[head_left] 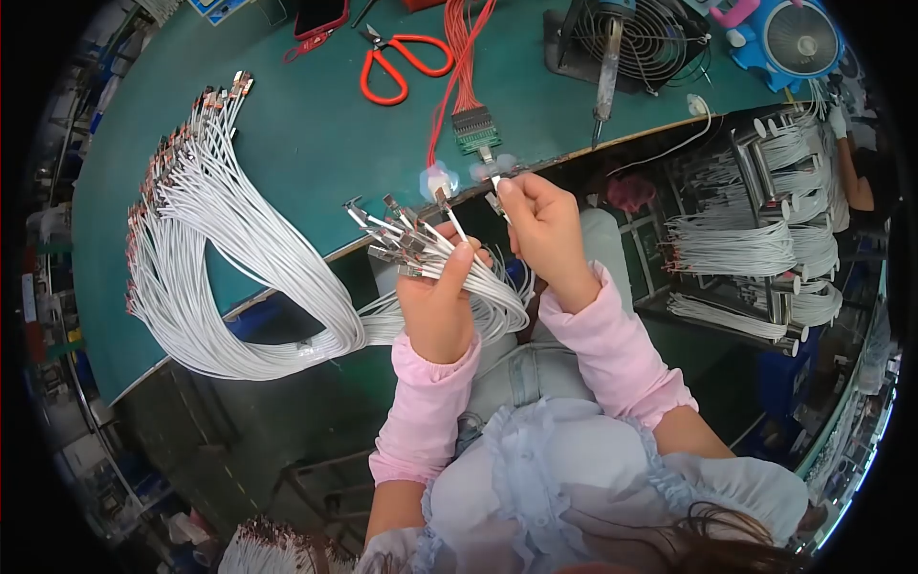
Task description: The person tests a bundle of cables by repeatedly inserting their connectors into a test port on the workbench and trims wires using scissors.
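Note:
My left hand [440,304] is closed around a bunch of white cables [492,295] whose metal plug ends [406,239] fan out above the thumb. One cable's plug stands near a white round piece [439,180] with red wires at the table edge. Just right of that, my right hand [545,230] pinches a white cable end [495,178] against the tip of a small green circuit board [476,134]. Whether the plug is fully seated I cannot tell. Red wires [463,67] run up from the board. A large looped bundle of white cables [258,239] lies to the left.
Red-handled snips [387,72] lie on the green table [296,143]. A soldering iron [608,77] and a black fan [650,43] stand at the back right, near a blue fan [789,38]. At right, a metal rack [765,191] holds cable bundles; another person's arm [851,167] is beside it.

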Demonstrator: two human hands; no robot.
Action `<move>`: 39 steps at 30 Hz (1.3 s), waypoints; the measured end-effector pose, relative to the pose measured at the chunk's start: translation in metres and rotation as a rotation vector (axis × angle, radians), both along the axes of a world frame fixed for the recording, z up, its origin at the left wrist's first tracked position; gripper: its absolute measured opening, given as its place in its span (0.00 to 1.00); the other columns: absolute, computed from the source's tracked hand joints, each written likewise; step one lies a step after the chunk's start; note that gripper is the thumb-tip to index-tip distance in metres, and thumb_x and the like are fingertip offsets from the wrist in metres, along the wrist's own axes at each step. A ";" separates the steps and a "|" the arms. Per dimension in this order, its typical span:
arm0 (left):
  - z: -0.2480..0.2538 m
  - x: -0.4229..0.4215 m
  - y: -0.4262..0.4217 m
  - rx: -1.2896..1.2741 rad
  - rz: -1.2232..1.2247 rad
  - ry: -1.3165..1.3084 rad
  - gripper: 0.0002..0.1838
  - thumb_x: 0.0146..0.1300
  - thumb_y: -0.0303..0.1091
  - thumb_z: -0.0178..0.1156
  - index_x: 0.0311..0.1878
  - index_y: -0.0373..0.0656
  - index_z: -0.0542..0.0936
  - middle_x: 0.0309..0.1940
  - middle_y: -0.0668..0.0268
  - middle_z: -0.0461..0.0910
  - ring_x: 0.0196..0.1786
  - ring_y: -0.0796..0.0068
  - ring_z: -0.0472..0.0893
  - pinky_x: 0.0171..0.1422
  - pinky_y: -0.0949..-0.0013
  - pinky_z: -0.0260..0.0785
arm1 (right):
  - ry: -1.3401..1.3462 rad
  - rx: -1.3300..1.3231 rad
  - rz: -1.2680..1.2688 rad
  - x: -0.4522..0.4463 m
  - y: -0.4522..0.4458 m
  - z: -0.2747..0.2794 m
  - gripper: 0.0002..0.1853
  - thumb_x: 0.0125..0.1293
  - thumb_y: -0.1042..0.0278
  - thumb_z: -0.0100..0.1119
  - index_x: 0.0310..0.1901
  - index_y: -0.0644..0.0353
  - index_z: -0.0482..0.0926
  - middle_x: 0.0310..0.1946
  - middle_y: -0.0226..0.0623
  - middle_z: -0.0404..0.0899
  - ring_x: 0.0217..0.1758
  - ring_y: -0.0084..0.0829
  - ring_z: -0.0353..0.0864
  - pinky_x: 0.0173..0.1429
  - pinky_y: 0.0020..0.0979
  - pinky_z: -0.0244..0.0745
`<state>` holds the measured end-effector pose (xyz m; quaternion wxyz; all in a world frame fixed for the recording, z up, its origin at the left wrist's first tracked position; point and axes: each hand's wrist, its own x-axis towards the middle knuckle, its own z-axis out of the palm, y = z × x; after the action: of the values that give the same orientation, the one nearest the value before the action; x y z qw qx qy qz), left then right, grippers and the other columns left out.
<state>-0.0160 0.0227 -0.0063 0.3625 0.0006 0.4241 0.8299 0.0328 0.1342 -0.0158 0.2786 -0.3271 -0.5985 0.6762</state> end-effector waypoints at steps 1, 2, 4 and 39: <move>0.000 0.001 0.001 -0.001 -0.008 0.002 0.15 0.52 0.21 0.56 0.44 0.32 0.68 0.31 0.57 0.75 0.31 0.70 0.75 0.36 0.70 0.68 | -0.006 -0.002 0.004 0.001 0.000 0.000 0.13 0.62 0.66 0.48 0.23 0.63 0.71 0.08 0.22 0.63 0.08 0.10 0.59 0.11 0.16 0.49; -0.001 0.001 0.002 0.000 -0.017 0.005 0.15 0.52 0.21 0.56 0.44 0.32 0.68 0.31 0.57 0.75 0.30 0.70 0.75 0.36 0.70 0.68 | -0.009 -0.003 0.002 0.002 0.001 0.000 0.13 0.62 0.66 0.48 0.23 0.63 0.71 0.08 0.22 0.63 0.08 0.10 0.59 0.11 0.16 0.49; -0.002 0.002 0.002 0.003 -0.026 0.005 0.15 0.52 0.21 0.56 0.44 0.32 0.68 0.31 0.58 0.75 0.30 0.70 0.75 0.36 0.69 0.68 | -0.012 0.000 0.005 0.003 0.002 0.002 0.13 0.62 0.66 0.49 0.23 0.63 0.71 0.07 0.22 0.63 0.08 0.10 0.58 0.10 0.16 0.49; -0.001 0.009 -0.001 0.045 -0.039 -0.052 0.12 0.53 0.21 0.56 0.41 0.35 0.69 0.30 0.63 0.73 0.33 0.71 0.74 0.39 0.70 0.66 | -0.057 0.048 -0.027 0.009 -0.010 -0.007 0.14 0.60 0.62 0.53 0.22 0.63 0.72 0.08 0.23 0.65 0.09 0.11 0.60 0.13 0.15 0.52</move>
<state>-0.0075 0.0218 -0.0069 0.3893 -0.0046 0.3956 0.8318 0.0418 0.1247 -0.0232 0.2782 -0.3474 -0.6178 0.6483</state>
